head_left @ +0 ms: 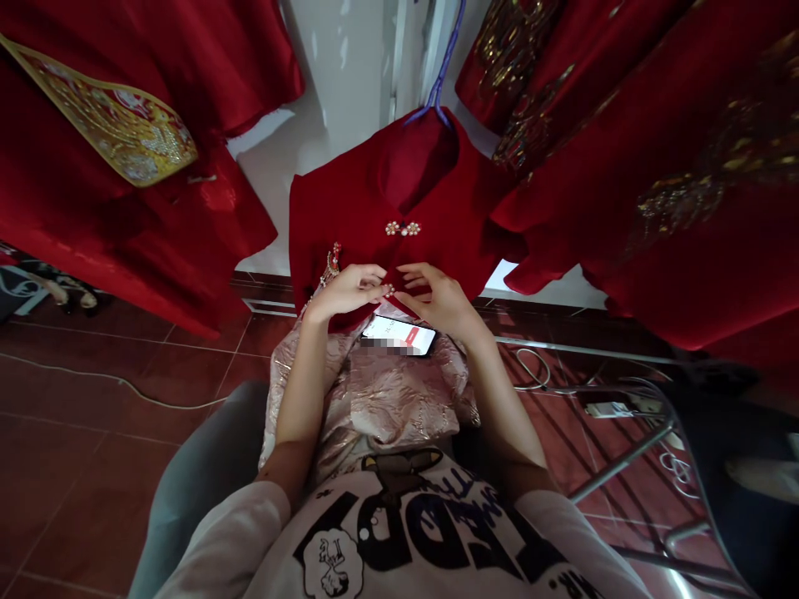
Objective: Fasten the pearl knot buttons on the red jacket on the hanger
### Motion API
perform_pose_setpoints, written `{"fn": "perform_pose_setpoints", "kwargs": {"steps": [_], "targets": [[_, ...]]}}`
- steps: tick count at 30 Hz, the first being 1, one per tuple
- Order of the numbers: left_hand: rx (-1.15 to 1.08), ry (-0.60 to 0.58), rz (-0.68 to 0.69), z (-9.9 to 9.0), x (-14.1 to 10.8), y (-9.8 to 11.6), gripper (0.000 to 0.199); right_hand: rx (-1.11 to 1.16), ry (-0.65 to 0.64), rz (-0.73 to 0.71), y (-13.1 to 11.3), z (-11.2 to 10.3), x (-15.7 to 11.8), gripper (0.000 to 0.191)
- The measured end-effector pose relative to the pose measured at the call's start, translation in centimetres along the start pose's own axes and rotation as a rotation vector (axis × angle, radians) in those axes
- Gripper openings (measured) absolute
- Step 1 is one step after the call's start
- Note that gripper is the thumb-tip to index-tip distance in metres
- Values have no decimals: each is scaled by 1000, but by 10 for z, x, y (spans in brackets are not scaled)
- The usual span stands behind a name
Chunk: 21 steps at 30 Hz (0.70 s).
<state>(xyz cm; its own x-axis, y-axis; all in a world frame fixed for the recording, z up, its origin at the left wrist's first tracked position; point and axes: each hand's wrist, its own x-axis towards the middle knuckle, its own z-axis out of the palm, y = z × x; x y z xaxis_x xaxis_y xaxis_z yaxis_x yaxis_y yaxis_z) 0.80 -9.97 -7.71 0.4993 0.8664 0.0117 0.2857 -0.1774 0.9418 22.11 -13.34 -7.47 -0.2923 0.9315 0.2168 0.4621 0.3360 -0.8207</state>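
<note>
A red velvet garment (pixel 349 204) hangs in front of me on a purple hanger (pixel 439 83), with a pearly flower clasp (pixel 403 228) fastened below its neckline. At the garment's lower front edge, my left hand (pixel 353 289) pinches a small beaded ornament (pixel 388 290) between thumb and fingers. My right hand (pixel 437 298) is just to the right of it, fingers slightly bent and apart, its fingertips at the red cloth. A lit phone (pixel 399 335) lies on shiny pink fabric (pixel 399 399) in my lap, below both hands.
Red garments with gold embroidery hang at the left (pixel 125 208) and right (pixel 624 233). A metal-framed chair (pixel 630 462) stands at the lower right. White cables (pixel 156 403) run over the tiled floor (pixel 81 491), and shoes (pixel 59 291) sit at the far left.
</note>
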Motion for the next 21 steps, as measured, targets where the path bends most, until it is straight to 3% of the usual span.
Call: {"fn": "perform_pose_setpoints", "kwargs": {"steps": [9,14,18,21], "targets": [[-146,-26,-101,7,1,-2,11,11,63,45,12,21,9,48],[-214,125,-156,13,3,0,9,-44,125,41,8,21,8,39],[-135,213,-70,10,1,4,6,-35,150,10,5,15,7,34],[2,390,43,0,-1,0,4,-14,174,4,6,6,7,34]]}}
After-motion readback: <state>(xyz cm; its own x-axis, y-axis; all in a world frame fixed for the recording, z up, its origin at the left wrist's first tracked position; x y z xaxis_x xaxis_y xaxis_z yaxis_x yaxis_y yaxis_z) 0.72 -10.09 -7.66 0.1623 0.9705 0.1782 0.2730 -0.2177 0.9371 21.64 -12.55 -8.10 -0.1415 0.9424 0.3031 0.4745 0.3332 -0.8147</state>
